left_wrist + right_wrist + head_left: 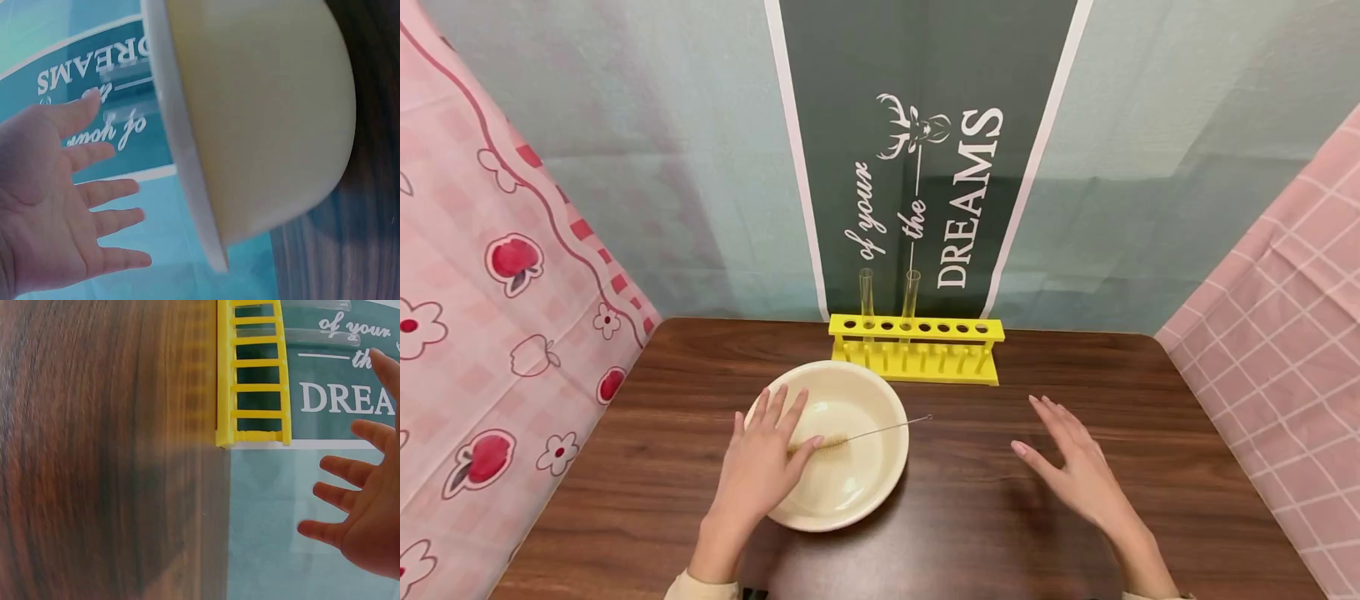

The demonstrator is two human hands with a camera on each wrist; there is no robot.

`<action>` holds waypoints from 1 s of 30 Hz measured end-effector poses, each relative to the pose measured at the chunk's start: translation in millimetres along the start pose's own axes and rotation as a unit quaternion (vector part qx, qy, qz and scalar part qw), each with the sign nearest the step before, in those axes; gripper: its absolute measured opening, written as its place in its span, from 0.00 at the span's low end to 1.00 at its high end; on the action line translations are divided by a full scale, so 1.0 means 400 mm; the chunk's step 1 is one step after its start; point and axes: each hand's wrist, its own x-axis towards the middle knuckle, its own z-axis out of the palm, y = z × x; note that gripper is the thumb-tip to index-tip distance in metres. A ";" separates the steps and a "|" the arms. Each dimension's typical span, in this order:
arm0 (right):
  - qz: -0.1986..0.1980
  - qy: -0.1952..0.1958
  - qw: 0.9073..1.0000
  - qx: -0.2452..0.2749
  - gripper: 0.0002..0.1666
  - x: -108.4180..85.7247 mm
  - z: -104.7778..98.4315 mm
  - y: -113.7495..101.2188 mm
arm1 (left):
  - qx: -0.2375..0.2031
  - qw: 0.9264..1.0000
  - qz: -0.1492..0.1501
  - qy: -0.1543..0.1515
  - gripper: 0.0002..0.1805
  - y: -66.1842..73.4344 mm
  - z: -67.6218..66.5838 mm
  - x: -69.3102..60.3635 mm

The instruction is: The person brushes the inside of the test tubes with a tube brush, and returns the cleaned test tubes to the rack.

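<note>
Hovering above the cream basin [880,471], the left hand [762,467] has its fingers spread apart and grips nothing. The right hand [1071,471], well to the right of the basin, hangs over the table [970,492], its fingers likewise apart and holding nothing. The tube brush [833,443] lies inside the basin, bristles low, its thin wire handle crossing the basin's right rim. Behind the basin, reaching rightward, stands the yellow rack [916,336] with two glass tubes, a left one [867,298] and a right one [912,298]. Likely hazards: a sleeve or hand catching the projecting handle could flip the brush out; a knock from the basin against the nearby rack could rattle or topple the upright tubes.
</note>
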 end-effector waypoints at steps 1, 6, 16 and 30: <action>0.006 -0.002 1.000 0.016 0.41 0.002 0.002 -0.001 | -0.007 1.000 -0.007 0.001 0.33 -0.006 -0.007 0.000; 0.043 0.004 0.995 0.089 0.37 0.006 0.020 -0.008 | -0.061 0.997 -0.053 0.005 0.30 -0.044 -0.032 -0.002; 0.038 0.001 0.969 0.244 0.24 0.024 0.076 -0.025 | -0.149 0.978 -0.144 0.009 0.22 -0.135 -0.057 -0.008; 0.025 -0.034 0.931 0.363 0.19 0.042 0.130 -0.072 | -0.203 0.955 -0.208 -0.063 0.18 -0.204 -0.025 -0.003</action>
